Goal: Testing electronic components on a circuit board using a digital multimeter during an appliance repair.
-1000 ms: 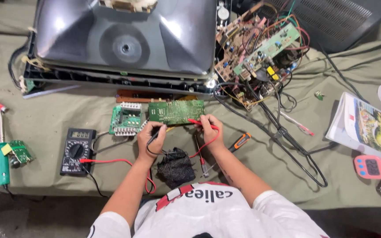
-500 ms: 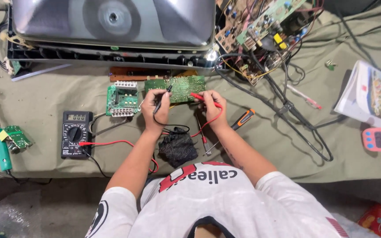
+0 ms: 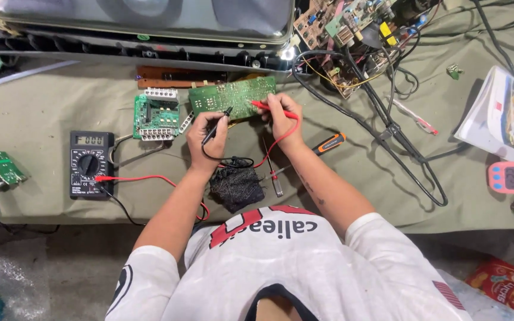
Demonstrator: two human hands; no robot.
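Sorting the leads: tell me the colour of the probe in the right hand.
Red probe, head view.

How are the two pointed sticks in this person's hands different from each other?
The black probe is in the left hand; the red probe is in the right hand. The black probe slants steeply, tip up to the right; the red probe lies flatter, tip to the left. Both tips meet the long green circuit board, and wires of matching colours trail from both probes.
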